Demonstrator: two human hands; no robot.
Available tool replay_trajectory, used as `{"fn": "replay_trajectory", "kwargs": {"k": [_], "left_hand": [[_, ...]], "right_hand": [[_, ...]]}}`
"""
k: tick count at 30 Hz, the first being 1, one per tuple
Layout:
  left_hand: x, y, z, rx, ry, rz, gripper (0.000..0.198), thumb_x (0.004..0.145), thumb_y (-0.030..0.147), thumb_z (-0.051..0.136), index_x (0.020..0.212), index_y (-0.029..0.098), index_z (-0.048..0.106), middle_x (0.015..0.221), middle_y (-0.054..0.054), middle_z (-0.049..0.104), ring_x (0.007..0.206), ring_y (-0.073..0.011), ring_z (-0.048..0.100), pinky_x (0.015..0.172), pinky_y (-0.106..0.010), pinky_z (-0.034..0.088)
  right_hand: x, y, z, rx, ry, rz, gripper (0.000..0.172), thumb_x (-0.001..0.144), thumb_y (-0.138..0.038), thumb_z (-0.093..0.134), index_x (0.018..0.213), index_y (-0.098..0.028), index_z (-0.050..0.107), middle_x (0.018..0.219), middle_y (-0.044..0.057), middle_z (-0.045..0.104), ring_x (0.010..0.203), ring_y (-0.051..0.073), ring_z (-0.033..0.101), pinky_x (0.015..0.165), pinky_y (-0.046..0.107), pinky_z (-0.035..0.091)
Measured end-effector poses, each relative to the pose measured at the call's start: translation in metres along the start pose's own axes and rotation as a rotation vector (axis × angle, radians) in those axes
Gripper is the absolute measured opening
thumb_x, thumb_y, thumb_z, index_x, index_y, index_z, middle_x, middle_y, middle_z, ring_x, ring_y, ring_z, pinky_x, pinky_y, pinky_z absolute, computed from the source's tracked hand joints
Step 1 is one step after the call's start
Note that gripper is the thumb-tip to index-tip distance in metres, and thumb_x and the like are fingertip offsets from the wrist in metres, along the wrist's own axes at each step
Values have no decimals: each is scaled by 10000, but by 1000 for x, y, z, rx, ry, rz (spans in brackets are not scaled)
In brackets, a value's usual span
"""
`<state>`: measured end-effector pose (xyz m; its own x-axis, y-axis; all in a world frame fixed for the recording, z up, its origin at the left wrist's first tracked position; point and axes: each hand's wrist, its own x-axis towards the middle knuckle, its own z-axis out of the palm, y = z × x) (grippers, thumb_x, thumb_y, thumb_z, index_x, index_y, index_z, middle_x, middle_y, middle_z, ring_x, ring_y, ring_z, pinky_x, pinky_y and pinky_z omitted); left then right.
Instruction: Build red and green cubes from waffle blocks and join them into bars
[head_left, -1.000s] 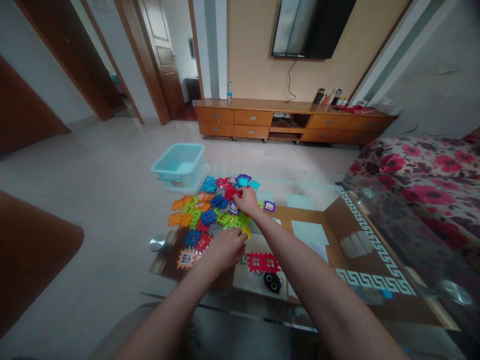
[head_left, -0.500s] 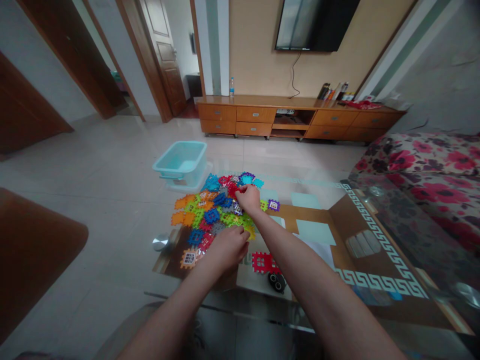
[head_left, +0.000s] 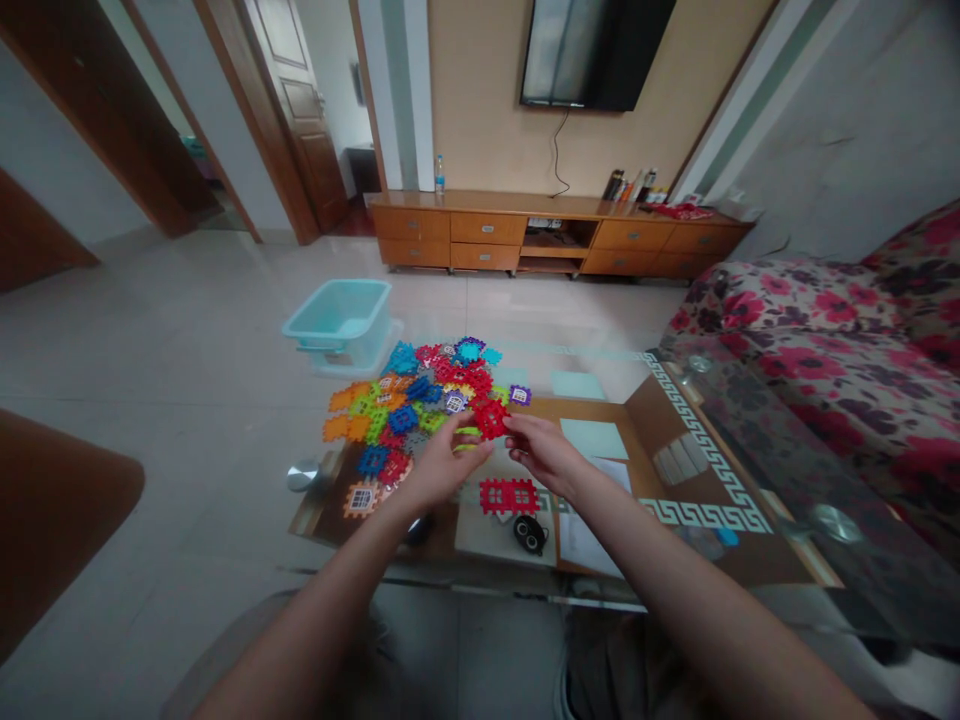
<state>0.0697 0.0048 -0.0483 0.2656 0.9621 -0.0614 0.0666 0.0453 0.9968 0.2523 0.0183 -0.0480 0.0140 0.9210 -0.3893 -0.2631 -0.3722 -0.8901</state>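
Note:
A heap of coloured interlocking plastic tiles (head_left: 409, 405) lies on the glass coffee table (head_left: 697, 440). My right hand (head_left: 544, 453) pinches a red tile (head_left: 491, 417) lifted just above the table. Beside it, my left hand (head_left: 439, 465) pinches a yellow-green tile (head_left: 466, 440) that sits right under the red one. The two hands face each other with the tiles nearly touching. Two joined red tiles (head_left: 510, 495) lie flat on the table below my hands.
A teal plastic tub (head_left: 339, 322) stands on the floor beyond the table. A small black object (head_left: 529, 533) lies near the front edge. A floral sofa (head_left: 817, 330) is on the right, a wooden TV cabinet (head_left: 555, 235) at the back wall.
My right hand took a red tile out of the heap and drew it back towards me. My left hand rose from the table with a yellow-green tile to meet it.

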Motion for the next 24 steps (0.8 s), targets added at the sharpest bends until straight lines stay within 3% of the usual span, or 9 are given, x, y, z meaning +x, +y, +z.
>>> {"fn": "replay_trajectory", "kwargs": {"k": [3, 9, 17, 24], "left_hand": [[-7, 4, 5, -129, -135, -78, 619, 778, 390, 783, 1298, 175, 525, 1301, -153, 608, 1166, -258, 609, 957, -406, 514], [-11, 14, 6, -250, -327, -82, 488, 794, 371, 790, 1201, 185, 594, 1337, -148, 616, 1220, -266, 599, 1031, -440, 483], [-7, -2, 13, -334, -370, -61, 542, 818, 311, 778, 1305, 201, 565, 1290, -130, 651, 1219, -251, 603, 1058, -434, 470], [-9, -3, 12, -290, -291, -85, 576, 759, 301, 828, 1281, 202, 606, 1313, -123, 639, 1195, -259, 609, 1033, -408, 478]], "right_hand": [[-28, 7, -10, 157, -68, 138, 185, 742, -260, 786, 784, -178, 625, 605, -23, 625, 509, 89, 543, 491, 200, 434], [-59, 10, -22, 355, -146, 281, 179, 778, -243, 783, 855, -163, 643, 638, -15, 665, 529, 94, 584, 549, 211, 492], [-62, 18, -24, 359, -139, 232, 327, 662, -296, 876, 897, -143, 709, 637, -25, 650, 515, 67, 509, 502, 184, 393], [-64, 25, -15, 158, -8, 80, 446, 652, -427, 870, 954, -139, 712, 621, -14, 661, 532, 83, 513, 517, 203, 354]]}}
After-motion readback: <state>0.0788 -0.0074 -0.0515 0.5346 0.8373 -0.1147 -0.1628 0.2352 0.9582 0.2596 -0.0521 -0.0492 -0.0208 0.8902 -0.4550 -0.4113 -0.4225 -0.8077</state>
